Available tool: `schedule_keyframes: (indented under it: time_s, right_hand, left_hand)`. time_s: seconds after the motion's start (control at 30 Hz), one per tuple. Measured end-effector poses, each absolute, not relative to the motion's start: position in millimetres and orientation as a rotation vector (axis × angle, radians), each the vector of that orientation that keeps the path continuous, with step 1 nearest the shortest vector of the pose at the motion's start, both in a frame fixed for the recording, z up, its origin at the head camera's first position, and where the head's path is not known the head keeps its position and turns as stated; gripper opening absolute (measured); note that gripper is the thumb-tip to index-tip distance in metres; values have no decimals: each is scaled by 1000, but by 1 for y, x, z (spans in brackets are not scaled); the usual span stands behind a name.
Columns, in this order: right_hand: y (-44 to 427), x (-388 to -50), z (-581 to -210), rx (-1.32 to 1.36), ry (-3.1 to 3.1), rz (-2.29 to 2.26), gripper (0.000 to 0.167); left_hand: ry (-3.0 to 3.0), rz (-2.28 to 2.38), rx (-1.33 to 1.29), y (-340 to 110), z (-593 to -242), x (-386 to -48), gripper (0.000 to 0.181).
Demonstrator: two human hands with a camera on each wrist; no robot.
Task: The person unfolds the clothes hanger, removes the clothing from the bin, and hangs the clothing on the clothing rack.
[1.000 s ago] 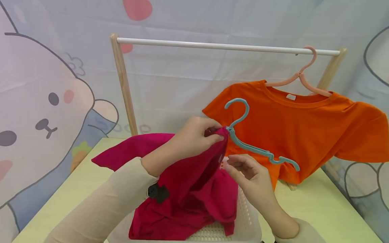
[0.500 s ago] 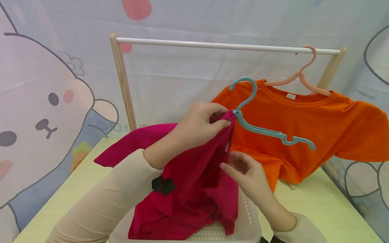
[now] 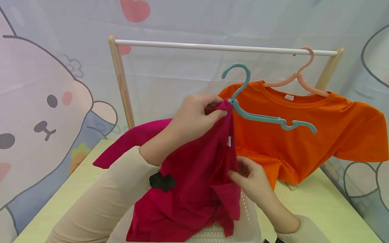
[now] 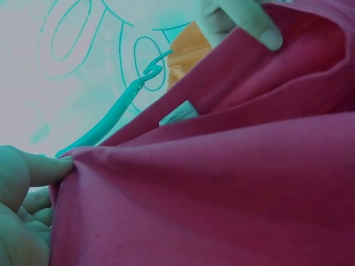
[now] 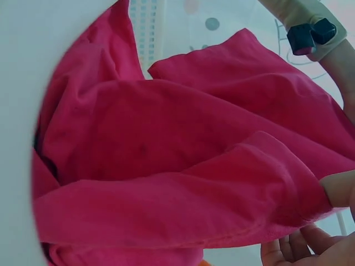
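A magenta T-shirt [image 3: 194, 175] hangs from my left hand [image 3: 197, 118], which pinches its neckline at the base of a light blue hanger's hook. One arm of the blue hanger [image 3: 258, 117] sticks out to the right, bare; its other arm is hidden, apparently inside the shirt. In the left wrist view a white label [image 4: 178, 113] shows inside the neck. Lower down, my right hand [image 3: 255, 182] holds the shirt's edge on the right. The right wrist view shows that thumb [image 5: 339, 189] on top of the cloth and the fingers beneath.
A clothes rack with a white rail [image 3: 188, 46] stands behind. From its right end hangs an orange T-shirt [image 3: 291, 135] on a pink hanger [image 3: 313, 88]. Below my hands a white plastic basket [image 3: 250, 219] holds the shirt's lower part, on a pale yellow table [image 3: 322, 209].
My left hand has risen, lifting the hanger and the shirt's neck. My right hand, loosely open beside the cloth before, now holds the shirt's edge.
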State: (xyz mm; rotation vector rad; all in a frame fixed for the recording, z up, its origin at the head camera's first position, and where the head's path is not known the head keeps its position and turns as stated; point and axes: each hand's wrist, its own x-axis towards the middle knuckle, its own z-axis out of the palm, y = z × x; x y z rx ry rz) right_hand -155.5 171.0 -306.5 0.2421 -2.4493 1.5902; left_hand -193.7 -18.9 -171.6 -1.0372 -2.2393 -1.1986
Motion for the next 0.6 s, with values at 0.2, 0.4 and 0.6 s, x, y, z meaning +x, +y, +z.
schedule_keyframes:
  time_s: [0.2,0.4,0.6]
  right_hand:
    - [176,-155,-310,232,-2470,1585,34]
    - [182,-154,-314,240,-2492,1574,37]
    - [188,-153,-316,258,-2502,1612,37]
  left_hand:
    - [-2226,-1221,-969,-29,-172,-199,22]
    - [-2233,-1249,-880,-42,-171,-203,25]
    - [-2246,-1266,-794,-55,-171,-208,24]
